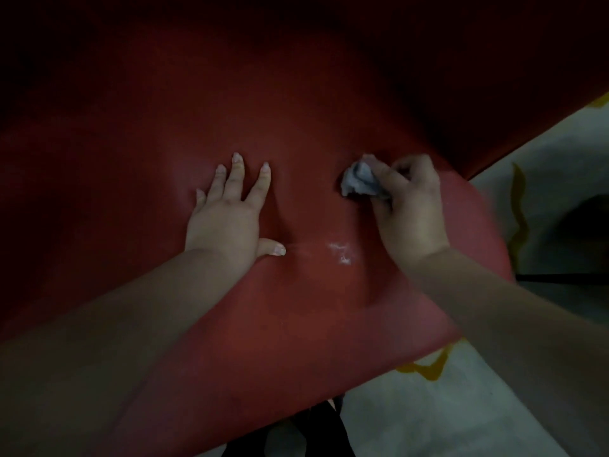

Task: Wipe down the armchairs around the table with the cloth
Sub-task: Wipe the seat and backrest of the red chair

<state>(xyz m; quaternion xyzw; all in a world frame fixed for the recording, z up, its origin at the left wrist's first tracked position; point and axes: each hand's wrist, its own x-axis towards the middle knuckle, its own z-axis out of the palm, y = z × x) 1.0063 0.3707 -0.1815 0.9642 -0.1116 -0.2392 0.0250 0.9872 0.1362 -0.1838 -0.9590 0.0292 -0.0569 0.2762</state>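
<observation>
Red, smooth upholstery with a dull leather-like sheen fills most of the view: the seat of an armchair point(296, 308) is seen from above in dim light. A small grey-blue cloth point(359, 179), bunched into a crumpled wad, is pinched in the curled fingers of the right hand point(412, 206) and held against the seat towards its back right part. The left hand point(227, 219) is laid flat on the cushion with fingers spread and thumb out to the side, nothing being held, apparently as a brace. Between the two hands, nearer the front edge, a whitish smear point(341, 252) is left on the surface, so this seat is judged to be only partly wiped, and that mark remains to be dealt with. The backrest and arms are lost in shadow, and whether they have been cleaned cannot be told. No table and no other armchairs can be seen, so overall progress cannot be judged. Pale floor point(461, 407) with yellow markings is seen at the right
</observation>
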